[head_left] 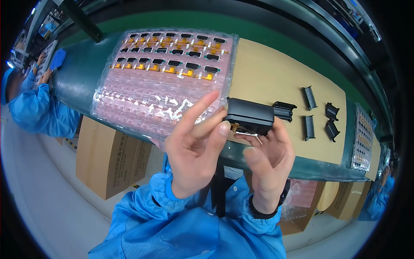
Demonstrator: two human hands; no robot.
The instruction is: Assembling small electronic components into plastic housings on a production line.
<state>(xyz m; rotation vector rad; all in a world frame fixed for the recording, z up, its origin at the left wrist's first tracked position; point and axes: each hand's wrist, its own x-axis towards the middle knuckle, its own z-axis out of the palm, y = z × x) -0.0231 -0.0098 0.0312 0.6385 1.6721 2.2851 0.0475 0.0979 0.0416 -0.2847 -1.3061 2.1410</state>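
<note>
Between both hands, above the table's near edge, I hold a black plastic housing [250, 113] with a small display module [246, 133] and a bit of orange flex cable at its underside. My left hand [194, 146] pinches the housing's left end with thumb and fingers, its index finger stretched up and away. My right hand [271, 159] grips the right end from below, the thumb raised off it. Just behind the right end, a black plastic bracket [284, 111] lies on the tan board [263, 64]. Several similar black brackets [308, 127] lie farther right.
A clear plastic tray [129, 97] on pink sheeting holds rows of small display modules with orange flex cables. Another filled tray [362, 138] stands at far right. Cardboard boxes [108, 155] sit below the green table [75, 86]. A co-worker in blue [41, 110] is at the left.
</note>
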